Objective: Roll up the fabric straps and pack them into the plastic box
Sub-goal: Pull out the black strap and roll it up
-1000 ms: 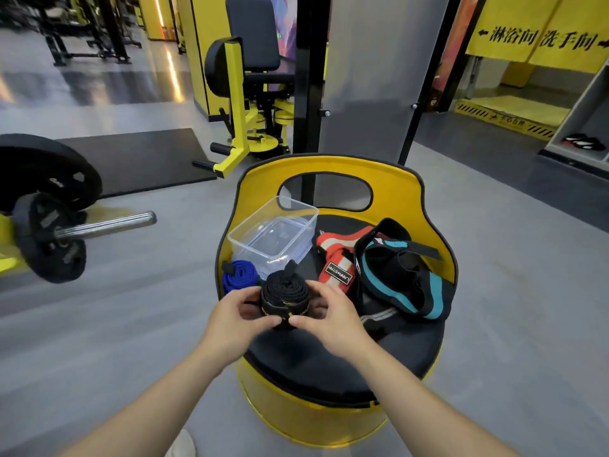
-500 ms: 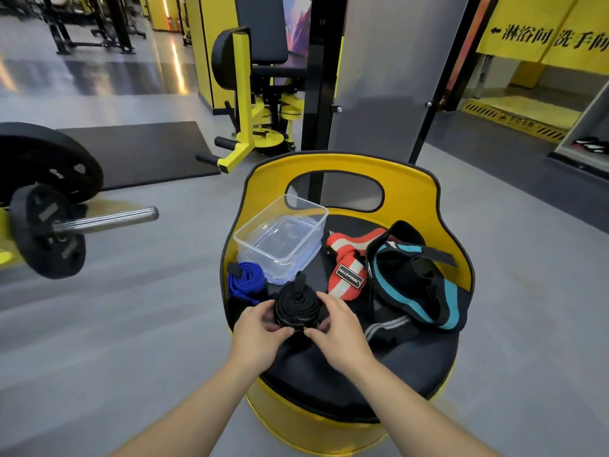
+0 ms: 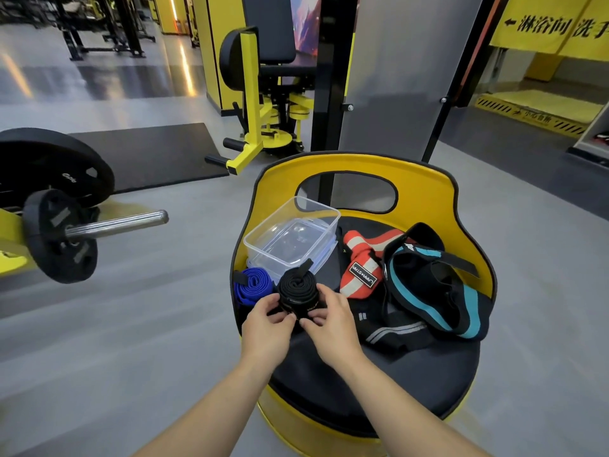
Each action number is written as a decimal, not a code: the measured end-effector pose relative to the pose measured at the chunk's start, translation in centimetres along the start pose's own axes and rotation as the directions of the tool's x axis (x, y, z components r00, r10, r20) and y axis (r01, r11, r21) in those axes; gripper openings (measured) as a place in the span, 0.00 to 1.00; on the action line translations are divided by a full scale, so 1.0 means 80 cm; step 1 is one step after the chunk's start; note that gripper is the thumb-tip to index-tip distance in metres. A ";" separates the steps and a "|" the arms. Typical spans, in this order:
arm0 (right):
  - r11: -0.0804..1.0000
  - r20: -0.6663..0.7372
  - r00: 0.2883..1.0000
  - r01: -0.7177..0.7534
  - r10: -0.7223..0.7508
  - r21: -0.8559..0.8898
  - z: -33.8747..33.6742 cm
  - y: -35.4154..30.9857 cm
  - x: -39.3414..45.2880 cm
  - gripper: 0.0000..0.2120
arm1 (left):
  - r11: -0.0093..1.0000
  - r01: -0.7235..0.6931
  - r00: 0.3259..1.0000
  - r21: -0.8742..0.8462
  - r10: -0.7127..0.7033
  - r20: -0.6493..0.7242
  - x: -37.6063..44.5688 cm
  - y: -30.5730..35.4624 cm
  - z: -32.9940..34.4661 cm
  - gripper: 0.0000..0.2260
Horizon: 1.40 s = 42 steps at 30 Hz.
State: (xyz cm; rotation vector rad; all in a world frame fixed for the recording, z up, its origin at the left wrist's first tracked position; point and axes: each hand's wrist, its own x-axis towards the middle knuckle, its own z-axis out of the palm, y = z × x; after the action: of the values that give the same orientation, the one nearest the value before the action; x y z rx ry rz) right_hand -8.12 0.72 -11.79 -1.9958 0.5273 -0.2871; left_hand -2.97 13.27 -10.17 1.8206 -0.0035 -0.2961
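A black fabric strap (image 3: 297, 289) is wound into a tight roll, its loose end sticking up. My left hand (image 3: 268, 321) grips the roll's left side and my right hand (image 3: 331, 319) pinches its right side, just above the black seat. Right behind the roll stands the clear plastic box (image 3: 324, 216), empty, resting on its lid. A blue strap (image 3: 252, 286) lies loosely folded to the left of the roll. An orange and cream strap (image 3: 361, 262) and a black and teal strap (image 3: 431, 285) lie unrolled to the right, with a black and grey one (image 3: 393, 331) in front of them.
Everything sits on a round black seat (image 3: 379, 384) with a yellow backrest (image 3: 425, 192). A barbell (image 3: 99, 225) with black plates lies on the floor to the left. A yellow gym machine (image 3: 260, 127) and a black post (image 3: 333, 77) stand behind the seat.
Both hands have kept hold of the black roll and turned it a little. The view has shifted and moved closer to the seat.
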 end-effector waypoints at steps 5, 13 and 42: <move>0.999 0.064 0.997 -0.033 0.032 0.016 -0.002 0.002 -0.005 0.37 | 1.000 0.005 1.000 -0.009 -0.005 -0.006 -0.002 -0.003 0.003 0.22; 0.999 0.132 0.991 0.003 0.004 -0.054 -0.021 0.002 -0.006 0.35 | 0.993 -0.038 0.999 0.113 0.038 -0.003 0.001 0.010 0.000 0.17; 0.881 -0.087 0.986 -0.165 0.141 -0.443 -0.259 0.025 -0.190 0.04 | 0.681 -0.595 0.733 0.427 0.241 0.636 -0.192 0.063 0.083 0.06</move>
State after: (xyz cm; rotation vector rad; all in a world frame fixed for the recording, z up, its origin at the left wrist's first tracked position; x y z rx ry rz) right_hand -30.59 -8.99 -3.60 -2.3801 0.8422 -0.1230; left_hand -18.37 8.03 -3.92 2.2365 -1.0514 -0.4886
